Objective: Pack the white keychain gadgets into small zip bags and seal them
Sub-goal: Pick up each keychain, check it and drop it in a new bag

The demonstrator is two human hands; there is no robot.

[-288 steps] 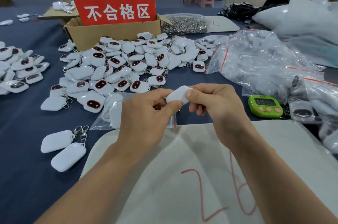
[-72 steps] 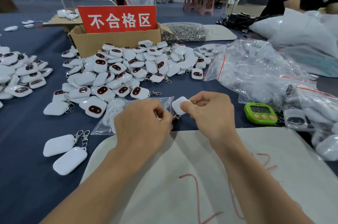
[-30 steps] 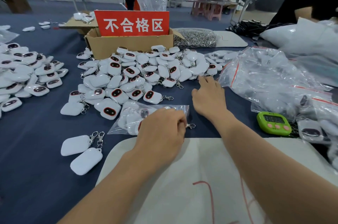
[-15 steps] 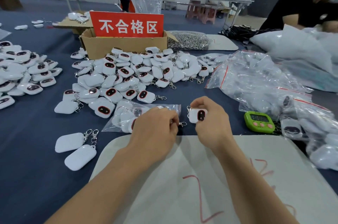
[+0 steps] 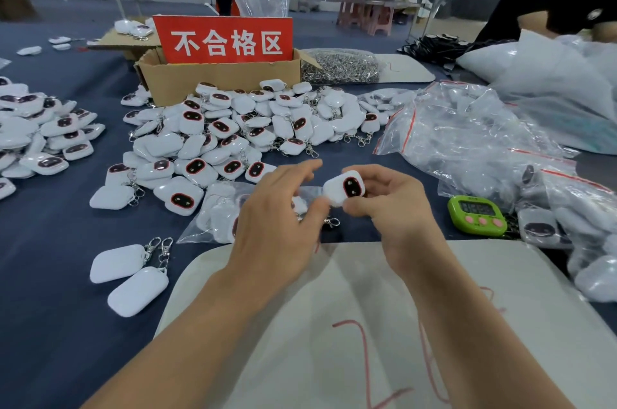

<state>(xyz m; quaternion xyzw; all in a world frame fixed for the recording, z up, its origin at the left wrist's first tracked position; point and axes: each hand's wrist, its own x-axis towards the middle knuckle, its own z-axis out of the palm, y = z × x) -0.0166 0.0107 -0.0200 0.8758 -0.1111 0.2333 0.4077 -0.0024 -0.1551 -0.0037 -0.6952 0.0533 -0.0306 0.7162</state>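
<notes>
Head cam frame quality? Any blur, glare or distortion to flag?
Head view: lighting is soft and even, with only faint shadows. Wide-angle bowing grows toward the edges and stretches the forearms. There is glare on the heap of clear zip bags. The left hand is slightly smeared at the fingertips. The white keychain gadget in the right hand is sharp. The green timer digits are too small to read.

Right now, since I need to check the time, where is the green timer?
In the head view, the green timer sits on the blue table to the right of the right hand, beside the heap of clear zip bags.
</notes>
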